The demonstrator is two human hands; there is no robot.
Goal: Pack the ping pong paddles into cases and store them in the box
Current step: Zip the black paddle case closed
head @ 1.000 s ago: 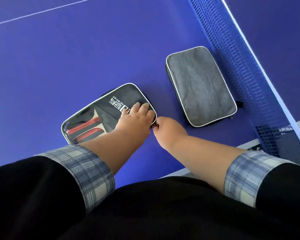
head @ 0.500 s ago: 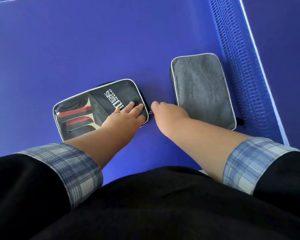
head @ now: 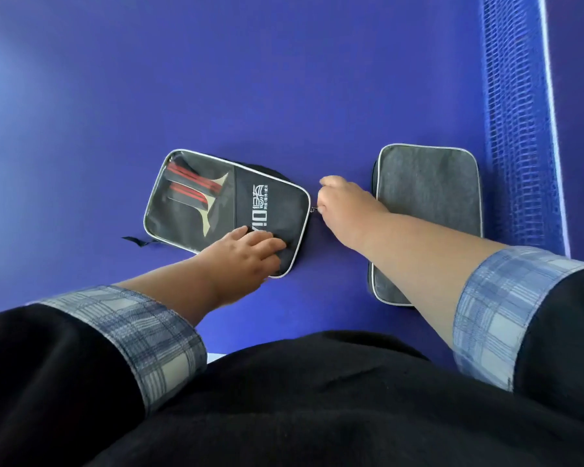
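Observation:
A black paddle case with a clear window lies flat on the blue ping pong table. Red and black paddle handles show through the window. My left hand rests flat on the case's near right corner, fingers spread. My right hand pinches the small metal zipper pull at the case's right edge. A grey case lies to the right, closed, with my right forearm across its near part.
The blue net with its white top band runs along the right side, just beyond the grey case. A black strap sticks out at the black case's left near corner. No box is in view.
The view has swung so both cases sit more upright in frame. My right hand has moved along the black case's edge with the zipper pull; my left hand stays pressed on it.

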